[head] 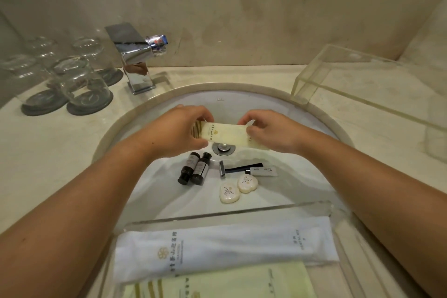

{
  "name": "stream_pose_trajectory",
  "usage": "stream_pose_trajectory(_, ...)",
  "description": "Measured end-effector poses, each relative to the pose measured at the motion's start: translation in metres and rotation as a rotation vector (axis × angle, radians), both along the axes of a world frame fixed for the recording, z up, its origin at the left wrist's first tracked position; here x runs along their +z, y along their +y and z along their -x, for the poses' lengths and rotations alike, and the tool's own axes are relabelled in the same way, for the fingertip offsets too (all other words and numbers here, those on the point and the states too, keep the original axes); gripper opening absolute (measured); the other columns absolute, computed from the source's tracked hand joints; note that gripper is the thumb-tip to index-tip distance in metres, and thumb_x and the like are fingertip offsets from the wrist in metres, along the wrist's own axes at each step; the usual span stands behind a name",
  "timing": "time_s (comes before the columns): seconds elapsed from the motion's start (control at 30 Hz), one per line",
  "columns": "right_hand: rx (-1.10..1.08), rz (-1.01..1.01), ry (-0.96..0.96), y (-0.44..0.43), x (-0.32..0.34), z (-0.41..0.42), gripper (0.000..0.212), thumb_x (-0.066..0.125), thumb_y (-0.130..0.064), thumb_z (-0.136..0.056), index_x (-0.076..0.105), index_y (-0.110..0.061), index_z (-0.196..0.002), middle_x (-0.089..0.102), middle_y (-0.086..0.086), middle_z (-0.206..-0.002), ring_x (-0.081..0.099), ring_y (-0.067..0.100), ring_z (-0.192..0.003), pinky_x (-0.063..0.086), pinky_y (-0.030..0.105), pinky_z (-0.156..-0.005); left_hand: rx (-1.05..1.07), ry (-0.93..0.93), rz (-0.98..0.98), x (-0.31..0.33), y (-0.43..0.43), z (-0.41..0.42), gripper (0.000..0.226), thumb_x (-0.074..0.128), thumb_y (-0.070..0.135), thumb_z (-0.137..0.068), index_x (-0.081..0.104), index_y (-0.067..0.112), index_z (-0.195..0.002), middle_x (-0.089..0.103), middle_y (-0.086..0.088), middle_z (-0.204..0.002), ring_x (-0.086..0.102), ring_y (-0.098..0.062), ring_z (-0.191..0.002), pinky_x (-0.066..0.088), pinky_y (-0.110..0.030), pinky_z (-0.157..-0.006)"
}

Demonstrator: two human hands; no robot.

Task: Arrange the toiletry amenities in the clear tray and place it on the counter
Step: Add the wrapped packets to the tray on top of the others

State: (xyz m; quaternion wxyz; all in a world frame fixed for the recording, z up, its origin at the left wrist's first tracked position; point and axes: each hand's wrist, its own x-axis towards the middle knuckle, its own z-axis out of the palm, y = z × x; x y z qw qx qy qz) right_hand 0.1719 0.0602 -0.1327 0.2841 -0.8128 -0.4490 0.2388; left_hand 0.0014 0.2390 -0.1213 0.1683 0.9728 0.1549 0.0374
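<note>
My left hand [179, 128] and my right hand [271, 132] each pinch one end of a long pale-yellow packet [227, 134], held level above the sink drain. Below it in the white basin lie two dark small bottles [194, 172], a razor [238, 168], a small white tube [263, 172] and two round wrapped soaps [238, 187]. The clear tray [242, 211] rests across the near rim of the sink. It holds a long white packet [225, 247] and a pale-green packet [217, 283].
A chrome faucet [136, 55] stands behind the basin [157, 186]. Upturned glasses on grey coasters [72, 80] crowd the left counter. A clear acrylic box [358, 80] sits on the right counter [314, 77]. The marble backsplash closes the rear.
</note>
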Motion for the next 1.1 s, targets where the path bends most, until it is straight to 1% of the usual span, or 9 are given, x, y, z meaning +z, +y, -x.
stream_pose_trajectory(0.13,0.030,-0.008,0.053,-0.019,0.019,0.015,0.018,0.058,-0.032,-0.095,0.066,-0.035,-0.111,0.067,-0.008,-0.100,0.061,0.008,-0.084,0.046,0.024,-0.066,-0.020,-0.049,-0.024,0.017,-0.016,0.020,0.038,0.078,0.032,-0.084,0.062,0.037,-0.118,0.061,0.020,-0.106,0.054,-0.004,-0.096,0.040,-0.013,-0.072)
stream_pose_trajectory(0.2,0.067,-0.011,0.033,-0.029,0.031,0.024,0.029,0.071,-0.038,-0.087,0.063,-0.038,-0.114,0.065,-0.011,-0.105,0.063,0.008,-0.091,0.052,0.026,-0.072,-0.023,-0.077,-0.037,0.026,-0.024,0.030,0.038,0.078,0.033,-0.083,0.064,0.036,-0.118,0.062,0.020,-0.106,0.056,-0.001,-0.093,0.040,-0.013,-0.070)
stream_pose_trajectory(0.3,0.100,-0.011,-0.083,-0.044,0.049,0.039,0.049,0.083,-0.040,-0.077,0.058,-0.042,-0.119,0.060,-0.017,-0.111,0.059,0.003,-0.094,0.051,0.022,-0.068,-0.020,-0.135,-0.064,0.039,-0.034,0.044,0.036,0.078,0.037,-0.083,0.064,0.038,-0.116,0.063,0.020,-0.105,0.056,0.003,-0.091,0.039,-0.012,-0.069)
stream_pose_trajectory(0.43,0.091,-0.052,-0.269,-0.058,0.062,0.056,0.054,0.083,-0.034,-0.074,0.056,-0.045,-0.119,0.058,-0.012,-0.115,0.055,0.003,-0.092,0.044,0.017,-0.066,-0.032,-0.183,-0.025,0.055,-0.051,0.062,0.036,0.079,0.035,-0.082,0.066,0.035,-0.116,0.065,0.018,-0.105,0.060,-0.003,-0.095,0.053,-0.025,-0.080)
stream_pose_trajectory(0.57,0.092,-0.095,-0.384,-0.072,0.074,0.071,0.045,0.079,-0.032,-0.079,0.060,-0.039,-0.120,0.058,-0.009,-0.112,0.052,0.008,-0.097,0.035,0.007,-0.072,-0.035,-0.203,-0.059,0.072,-0.067,0.078,0.033,0.078,0.036,-0.083,0.066,0.036,-0.114,0.066,0.019,-0.104,0.063,-0.005,-0.094,0.057,-0.034,-0.080)
stream_pose_trajectory(0.7,0.076,-0.107,-0.444,-0.085,0.085,0.085,0.034,0.073,-0.033,-0.085,0.066,-0.029,-0.118,0.063,-0.005,-0.107,0.052,0.010,-0.092,0.035,0.007,-0.069,-0.044,-0.214,-0.051,0.084,-0.080,0.093,0.035,0.078,0.034,-0.084,0.066,0.034,-0.117,0.066,0.016,-0.107,0.062,-0.005,-0.095,0.053,-0.025,-0.081)
stream_pose_trajectory(0.83,0.080,-0.070,-0.401,-0.096,0.096,0.100,0.029,0.069,-0.035,-0.086,0.067,-0.028,-0.114,0.065,-0.009,-0.101,0.057,0.010,-0.091,0.044,0.018,-0.071,-0.066,-0.227,-0.059,0.093,-0.091,0.109,0.049,0.081,0.035,-0.080,0.062,0.035,-0.126,0.062,0.019,-0.112,0.058,-0.003,-0.098,0.044,-0.011,-0.081)
stream_pose_trajectory(0.93,0.099,-0.043,-0.371,-0.106,0.105,0.110,0.029,0.069,-0.037,-0.087,0.067,-0.030,-0.115,0.066,-0.013,-0.101,0.060,0.008,-0.092,0.050,0.027,-0.078,-0.091,-0.233,-0.106,0.099,-0.097,0.122,0.064,0.081,0.043,-0.077,0.055,0.038,-0.135,0.051,0.024,-0.113,0.051,0.002,-0.100,0.039,-0.010,-0.084)
stream_pose_trajectory(1.1,0.159,-0.069,-0.416,-0.126,0.110,0.127,0.048,0.066,-0.043,-0.089,0.058,-0.036,-0.135,0.062,-0.017,-0.125,0.055,0.005,-0.115,0.041,0.019,-0.090,-0.097,-0.288,-0.080,0.105,-0.114,0.151,0.053,0.073,0.051,-0.077,0.060,0.037,-0.126,0.060,0.024,-0.113,0.056,0.011,-0.104,0.040,-0.004,-0.088)
